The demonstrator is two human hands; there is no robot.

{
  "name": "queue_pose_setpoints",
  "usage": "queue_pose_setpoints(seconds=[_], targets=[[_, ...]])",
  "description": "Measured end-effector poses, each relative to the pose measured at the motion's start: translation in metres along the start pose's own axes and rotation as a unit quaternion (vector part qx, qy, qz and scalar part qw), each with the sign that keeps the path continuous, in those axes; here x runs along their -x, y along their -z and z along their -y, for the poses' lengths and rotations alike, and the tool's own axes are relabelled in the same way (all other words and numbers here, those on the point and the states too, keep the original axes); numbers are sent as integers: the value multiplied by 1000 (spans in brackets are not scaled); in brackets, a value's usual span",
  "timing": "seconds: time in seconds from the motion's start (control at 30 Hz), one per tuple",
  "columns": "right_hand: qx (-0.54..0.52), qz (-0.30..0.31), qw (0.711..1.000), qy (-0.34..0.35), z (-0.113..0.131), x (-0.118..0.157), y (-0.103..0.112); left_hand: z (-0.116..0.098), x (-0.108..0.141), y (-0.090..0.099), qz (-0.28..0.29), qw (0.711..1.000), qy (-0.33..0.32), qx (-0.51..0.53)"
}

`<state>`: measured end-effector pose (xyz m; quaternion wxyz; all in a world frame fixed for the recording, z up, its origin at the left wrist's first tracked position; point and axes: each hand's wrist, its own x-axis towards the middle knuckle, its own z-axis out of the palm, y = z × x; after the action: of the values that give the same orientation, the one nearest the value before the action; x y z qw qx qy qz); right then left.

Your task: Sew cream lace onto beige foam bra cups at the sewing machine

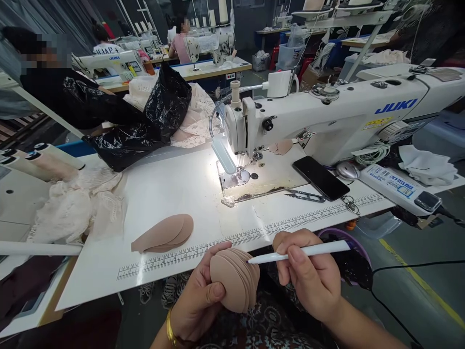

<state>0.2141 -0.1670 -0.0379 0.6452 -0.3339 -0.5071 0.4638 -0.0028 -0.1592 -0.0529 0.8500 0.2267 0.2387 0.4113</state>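
A fanned stack of beige, rounded fabric pads (232, 281) is gripped by my left hand (199, 295), thumb on the front piece and fingers behind. My right hand (308, 271) pinches a white marker pen (323, 248). The pen's dark tip touches or nearly touches the upper right edge of the stack; I cannot tell which. More beige pads (163, 233) lie overlapped on the white sewing table (174, 194), left of my hands and behind the printed ruler (218, 248) along the front edge.
A white sewing machine (327, 116) with a lit lamp (223, 155) stands ahead. Thread snips (305, 195), a black phone (320, 177) and a white control box (399, 186) lie right. Lace fabric (87, 203) and a black plastic bag (145, 121) sit left. Other people work behind.
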Motion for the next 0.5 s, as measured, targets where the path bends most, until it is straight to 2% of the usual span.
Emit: queue_pose_setpoints(seconds=[0.23, 0.4, 0.5], targets=[[-58, -8, 990, -126, -4, -4, 0, 1, 0, 1, -9, 1000, 6, -1], [-80, -9, 984, -159, -4, -11, -2, 1, 0, -1, -19, 1000, 9, -3], [-116, -35, 980, -160, -5, -13, -1, 2, -1, 0, -17, 1000, 5, 4]])
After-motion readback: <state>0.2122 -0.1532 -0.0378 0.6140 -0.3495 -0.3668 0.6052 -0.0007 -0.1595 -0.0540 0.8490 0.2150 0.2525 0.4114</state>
